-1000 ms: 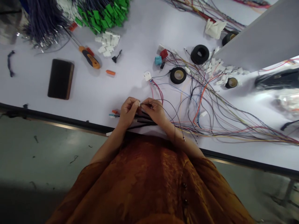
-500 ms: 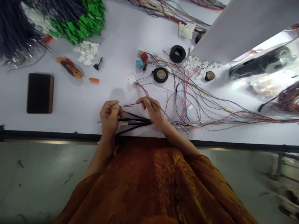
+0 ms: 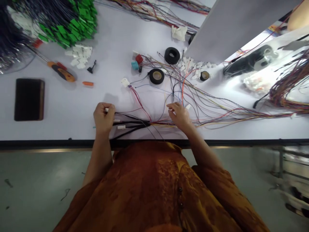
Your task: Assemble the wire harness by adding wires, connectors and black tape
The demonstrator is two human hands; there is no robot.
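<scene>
My left hand (image 3: 103, 118) is closed in a pinch, with a small white connector (image 3: 106, 110) partly showing between thumb and fingers. Thin dark wires trail from it to the right. Just beside that hand, black-sleeved branches of a wire harness (image 3: 137, 123) lie along the table's near edge, with a white connector (image 3: 121, 127) among them. My right hand (image 3: 180, 116) hovers over the harness's loose wires, its fingers slightly apart and nothing visible in them. A white multi-hole connector (image 3: 125, 82) with pink and red wires rests farther back, between the hands.
Black tape rolls (image 3: 156, 76) lie behind the wires. Red (image 3: 139, 58) and blue (image 3: 135, 65) connectors sit near them. To the left are an orange-black screwdriver (image 3: 61, 71), a dark box (image 3: 29, 99) and green-ended wires (image 3: 72, 29). A pale panel (image 3: 217, 32) rises at right.
My right hand has let go of the dark wires and moved right; their free ends now droop over the harness toward the table edge. The left hand keeps its pinch. The view has shifted slightly.
</scene>
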